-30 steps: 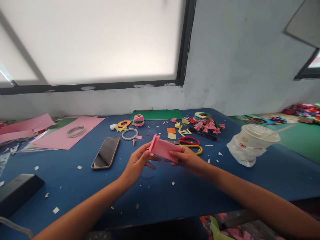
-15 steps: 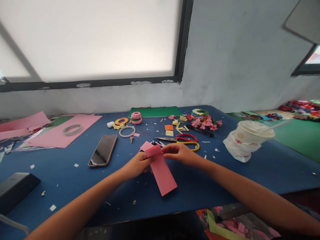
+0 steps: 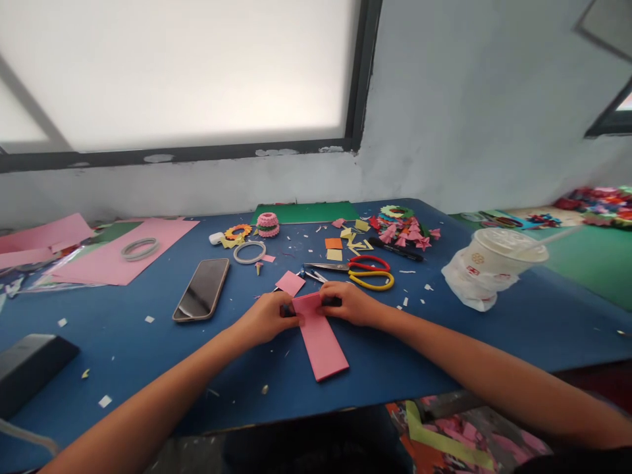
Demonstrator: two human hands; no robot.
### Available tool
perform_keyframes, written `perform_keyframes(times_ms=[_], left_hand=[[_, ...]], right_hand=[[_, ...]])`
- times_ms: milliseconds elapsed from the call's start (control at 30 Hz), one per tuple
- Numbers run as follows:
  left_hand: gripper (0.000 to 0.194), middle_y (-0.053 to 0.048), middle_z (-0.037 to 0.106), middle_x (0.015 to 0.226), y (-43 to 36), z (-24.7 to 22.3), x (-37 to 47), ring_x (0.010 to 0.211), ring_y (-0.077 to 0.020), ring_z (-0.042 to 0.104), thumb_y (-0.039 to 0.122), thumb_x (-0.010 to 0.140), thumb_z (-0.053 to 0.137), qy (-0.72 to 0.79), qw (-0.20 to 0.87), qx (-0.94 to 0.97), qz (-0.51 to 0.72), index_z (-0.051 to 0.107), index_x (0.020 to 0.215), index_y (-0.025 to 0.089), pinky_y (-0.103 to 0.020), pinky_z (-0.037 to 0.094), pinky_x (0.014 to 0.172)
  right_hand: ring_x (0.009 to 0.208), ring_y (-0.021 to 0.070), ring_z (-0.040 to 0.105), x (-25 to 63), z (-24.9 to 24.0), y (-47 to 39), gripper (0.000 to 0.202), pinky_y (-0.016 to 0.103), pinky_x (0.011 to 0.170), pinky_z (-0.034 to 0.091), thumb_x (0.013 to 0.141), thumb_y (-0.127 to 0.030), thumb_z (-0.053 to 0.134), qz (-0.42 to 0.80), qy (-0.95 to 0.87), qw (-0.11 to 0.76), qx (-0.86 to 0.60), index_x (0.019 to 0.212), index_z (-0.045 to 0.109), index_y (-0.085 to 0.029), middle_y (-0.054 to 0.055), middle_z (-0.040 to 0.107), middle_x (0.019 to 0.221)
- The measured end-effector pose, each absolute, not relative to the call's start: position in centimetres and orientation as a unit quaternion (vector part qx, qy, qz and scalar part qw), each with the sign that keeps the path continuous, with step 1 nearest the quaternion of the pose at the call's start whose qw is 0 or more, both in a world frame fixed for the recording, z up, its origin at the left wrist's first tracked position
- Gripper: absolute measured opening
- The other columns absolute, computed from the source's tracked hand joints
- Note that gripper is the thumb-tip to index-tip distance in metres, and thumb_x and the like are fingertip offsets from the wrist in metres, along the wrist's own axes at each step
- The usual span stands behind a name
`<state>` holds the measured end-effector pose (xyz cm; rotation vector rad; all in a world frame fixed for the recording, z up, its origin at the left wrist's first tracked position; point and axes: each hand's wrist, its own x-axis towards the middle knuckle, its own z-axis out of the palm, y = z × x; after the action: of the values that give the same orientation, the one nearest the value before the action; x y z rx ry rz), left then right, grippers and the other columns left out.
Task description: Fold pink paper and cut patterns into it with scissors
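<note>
A long folded strip of pink paper [image 3: 323, 349] slants toward me above the blue table. My left hand [image 3: 269, 317] pinches its far left edge between thumb and fingers. On the far right edge, my right hand [image 3: 348, 303] grips the same strip, thumb toward me. Just beyond my hands lies a small pink paper square [image 3: 290, 283], flat on the table. Scissors [image 3: 363, 270] with one red and one yellow handle rest past my right hand, blades pointing left. Some thin metal-looking tool [image 3: 314, 274] lies beside them, partly covered by my right hand.
A phone [image 3: 202, 289] lies left of my hands, with a white ring [image 3: 249, 252] beyond it. Pink sheets [image 3: 113, 253] cover the far left. A wrapped cup [image 3: 486, 270] with a straw stands right. Folded-paper pieces [image 3: 402, 227] and a black pen [image 3: 395, 250] lie further back.
The folded flap at the strip's far end is no longer raised, and my hands now hold the two edges. The pink square behind is more exposed. The view has shifted slightly.
</note>
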<state>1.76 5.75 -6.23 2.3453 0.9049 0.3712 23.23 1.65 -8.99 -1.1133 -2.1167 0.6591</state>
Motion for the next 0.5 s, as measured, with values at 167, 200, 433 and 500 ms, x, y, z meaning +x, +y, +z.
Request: perform_keyframes(times_ms=[167, 200, 433, 500], left_hand=[[0.020, -0.002, 0.061, 0.069, 5.1, -6.4, 2.0, 0.063, -0.0139, 0.052, 0.028, 0.075, 0.055, 0.331, 0.290, 0.886, 0.150, 0.072, 0.081, 0.020, -0.022, 0.036, 0.058], [0.020, -0.003, 0.062, 0.070, 5.0, -6.4, 2.0, 0.063, -0.0139, 0.053, 0.027, 0.076, 0.054, 0.335, 0.285, 0.885, 0.154, 0.072, 0.083, 0.021, -0.022, 0.036, 0.058], [0.017, -0.002, 0.063, 0.073, 4.0, -6.9, 1.9, 0.064, -0.0124, 0.054, 0.025, 0.077, 0.056, 0.393, 0.242, 0.871, 0.169, 0.071, 0.082, 0.020, -0.022, 0.038, 0.059], [0.016, -0.001, 0.062, 0.074, 3.9, -7.1, 1.9, 0.063, -0.0114, 0.054, 0.023, 0.078, 0.056, 0.375, 0.223, 0.883, 0.174, 0.071, 0.082, 0.019, -0.021, 0.039, 0.060]], right_hand=[[0.073, 0.0135, 0.056, 23.5, -9.5, 2.1, 0.007, 0.024, 0.068, 0.043, 0.075, -0.019, 0.060, 0.281, -0.808, 0.338, -0.391, 0.074, 0.065, -0.015, 0.003, 0.058, 0.080], [0.073, 0.0134, 0.056, 23.6, -9.6, 2.2, 0.007, 0.024, 0.069, 0.043, 0.075, -0.018, 0.060, 0.283, -0.811, 0.339, -0.383, 0.075, 0.066, -0.015, 0.003, 0.058, 0.080], [0.073, 0.0120, 0.057, 23.9, -10.0, 2.7, 0.011, 0.023, 0.069, 0.045, 0.077, -0.013, 0.056, 0.266, -0.828, 0.339, -0.357, 0.076, 0.066, -0.015, 0.004, 0.058, 0.081], [0.074, 0.0118, 0.057, 24.0, -9.9, 2.7, 0.011, 0.023, 0.070, 0.045, 0.077, -0.012, 0.056, 0.257, -0.835, 0.335, -0.354, 0.076, 0.066, -0.015, 0.004, 0.058, 0.082]])
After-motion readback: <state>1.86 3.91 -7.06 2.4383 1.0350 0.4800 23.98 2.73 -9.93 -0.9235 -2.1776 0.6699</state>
